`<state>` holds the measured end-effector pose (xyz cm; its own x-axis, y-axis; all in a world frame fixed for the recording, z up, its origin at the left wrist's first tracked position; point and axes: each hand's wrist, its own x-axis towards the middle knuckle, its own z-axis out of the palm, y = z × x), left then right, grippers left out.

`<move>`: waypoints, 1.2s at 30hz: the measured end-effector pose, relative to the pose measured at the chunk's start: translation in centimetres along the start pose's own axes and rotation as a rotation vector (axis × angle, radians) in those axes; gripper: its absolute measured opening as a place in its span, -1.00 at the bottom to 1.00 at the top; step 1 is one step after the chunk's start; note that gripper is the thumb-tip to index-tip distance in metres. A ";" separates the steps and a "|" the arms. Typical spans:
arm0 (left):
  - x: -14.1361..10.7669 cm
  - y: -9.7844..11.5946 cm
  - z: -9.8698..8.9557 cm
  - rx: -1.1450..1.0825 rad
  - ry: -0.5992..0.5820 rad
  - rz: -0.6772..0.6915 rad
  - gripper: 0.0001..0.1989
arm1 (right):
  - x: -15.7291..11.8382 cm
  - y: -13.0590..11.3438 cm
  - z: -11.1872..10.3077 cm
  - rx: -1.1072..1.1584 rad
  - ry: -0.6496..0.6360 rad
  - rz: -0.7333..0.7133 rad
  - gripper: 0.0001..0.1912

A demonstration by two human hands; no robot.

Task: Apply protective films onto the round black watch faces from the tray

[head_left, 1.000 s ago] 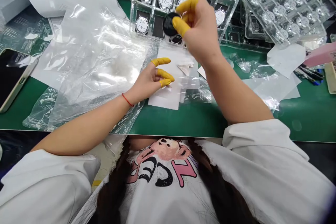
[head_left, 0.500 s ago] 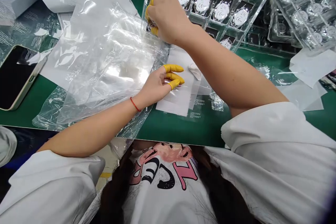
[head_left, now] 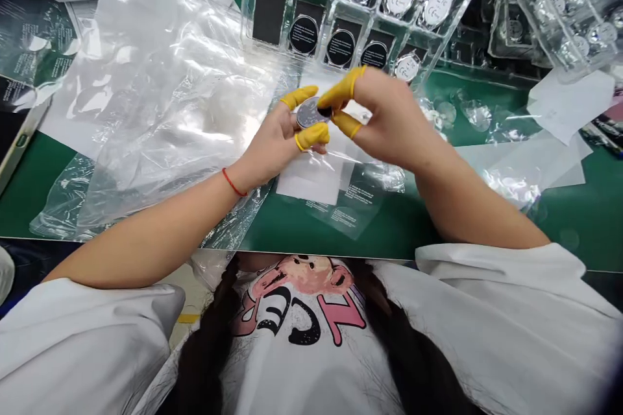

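Note:
A round silver disc [head_left: 309, 113] with a dark patch at its right edge is pinched between both hands, above a white sheet [head_left: 306, 181]. My left hand [head_left: 277, 136] grips its left side, and my right hand [head_left: 389, 117] grips its right side. Yellow finger cots cover the fingertips of both hands. Just beyond my right fingers stands a transparent blister tray [head_left: 248, 6], which holds round white-faced discs marked CE [head_left: 406, 67] and black round discs [head_left: 304, 35]. Some of its pockets are hidden behind other pockets or by glare.
A crumpled transparent plastic bag [head_left: 160, 91] lies left of my hands on the green work mat [head_left: 389, 227]. A stacked transparent tray [head_left: 559, 13] sits at the upper right, with loose plastic film [head_left: 511, 175] and white paper [head_left: 569, 104] nearby.
My right hand has come back from the tray's left end to meet my left hand. Both now hold the disc, and the view has shifted slightly.

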<state>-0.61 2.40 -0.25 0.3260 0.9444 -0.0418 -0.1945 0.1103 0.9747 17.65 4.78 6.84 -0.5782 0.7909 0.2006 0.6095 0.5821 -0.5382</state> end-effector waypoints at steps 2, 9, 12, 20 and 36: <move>-0.1 -0.4 0.1 0.062 -0.054 0.000 -0.28 | -2.4 1.4 0.7 0.152 -0.004 0.051 -0.83; -1.0 -0.7 0.5 0.133 -0.157 -0.068 -0.08 | -3.4 1.8 3.5 0.160 0.073 0.101 -0.83; -1.0 -0.5 0.6 0.175 -0.169 0.001 -0.22 | -3.4 -0.6 3.1 -0.058 0.095 0.038 -0.89; -1.5 -0.5 0.5 0.219 -0.170 0.017 -0.30 | -6.6 9.5 -4.3 -0.319 0.281 0.655 -0.78; -1.7 0.0 1.2 0.117 -0.086 -0.109 -0.39 | -2.8 3.2 3.3 -0.224 0.181 -0.060 -0.70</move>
<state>-0.01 0.44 0.11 0.4179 0.8984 -0.1350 -0.0459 0.1693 0.9845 19.44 3.81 1.87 -0.5232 0.7626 0.3803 0.6929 0.6405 -0.3312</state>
